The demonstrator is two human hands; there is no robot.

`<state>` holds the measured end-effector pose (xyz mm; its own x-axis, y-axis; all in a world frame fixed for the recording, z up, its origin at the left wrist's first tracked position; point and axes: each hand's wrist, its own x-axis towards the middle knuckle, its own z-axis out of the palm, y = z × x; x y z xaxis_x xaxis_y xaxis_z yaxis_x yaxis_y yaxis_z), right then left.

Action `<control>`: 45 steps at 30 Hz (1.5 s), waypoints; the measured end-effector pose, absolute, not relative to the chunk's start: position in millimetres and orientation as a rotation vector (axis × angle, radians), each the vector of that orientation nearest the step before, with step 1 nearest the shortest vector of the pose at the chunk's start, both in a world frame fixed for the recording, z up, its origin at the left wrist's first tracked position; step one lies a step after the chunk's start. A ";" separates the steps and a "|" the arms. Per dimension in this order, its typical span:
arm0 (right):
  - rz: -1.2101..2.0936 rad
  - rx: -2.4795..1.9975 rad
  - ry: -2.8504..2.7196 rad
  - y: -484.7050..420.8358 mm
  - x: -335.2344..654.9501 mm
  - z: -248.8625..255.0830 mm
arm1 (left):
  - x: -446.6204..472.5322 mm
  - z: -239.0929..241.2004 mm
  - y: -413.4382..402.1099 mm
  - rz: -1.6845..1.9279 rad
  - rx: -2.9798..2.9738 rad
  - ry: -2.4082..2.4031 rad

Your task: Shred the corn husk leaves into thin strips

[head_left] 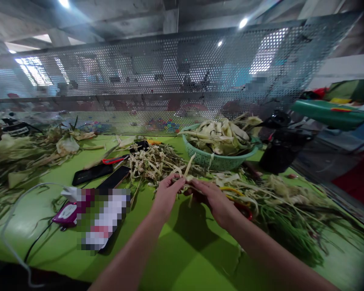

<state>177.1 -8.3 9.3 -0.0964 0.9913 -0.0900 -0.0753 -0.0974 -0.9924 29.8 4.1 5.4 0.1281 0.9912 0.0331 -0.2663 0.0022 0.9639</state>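
Both my hands meet over the green table point(176, 258), just in front of a pile of pale leaf strips point(153, 161). My left hand point(167, 195) pinches a pale strip point(188, 166) that sticks up between my fingers. My right hand point(216, 200) is closed on the same strip from the other side. A teal plastic basket point(220, 161) heaped with pale husk pieces stands just beyond my hands. Red-handled scissors point(244, 208) lie partly hidden under my right hand.
Two dark phones point(92, 173) and a purple pouch point(67, 213) lie to the left, with a white cable point(10, 218). Dried stalks point(27, 151) are heaped at far left, green stems point(291, 226) at right. A black object point(280, 147) stands beside the basket. A perforated metal screen point(170, 81) closes the back.
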 end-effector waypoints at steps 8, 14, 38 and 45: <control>1.127 -1.040 -1.119 -7.2 179.5 10.5 | 27.0 -6.2 10.8 1.165 1.293 1.059; 0.773 -1.146 -1.411 -10.3 180.3 15.4 | 30.8 -3.1 6.4 1.119 1.655 1.057; 1.413 -1.072 -1.037 3.5 191.1 6.8 | 33.3 3.0 0.8 1.007 1.501 0.847; 1.349 -0.985 -0.920 -0.1 191.3 20.8 | 31.6 3.9 0.4 0.973 1.351 0.906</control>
<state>191.3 -0.1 20.8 0.0254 0.9992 -0.0306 -0.3365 -0.0203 -0.9415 31.6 0.4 3.9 0.3510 0.9359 0.0296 -0.0369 -0.0178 0.9992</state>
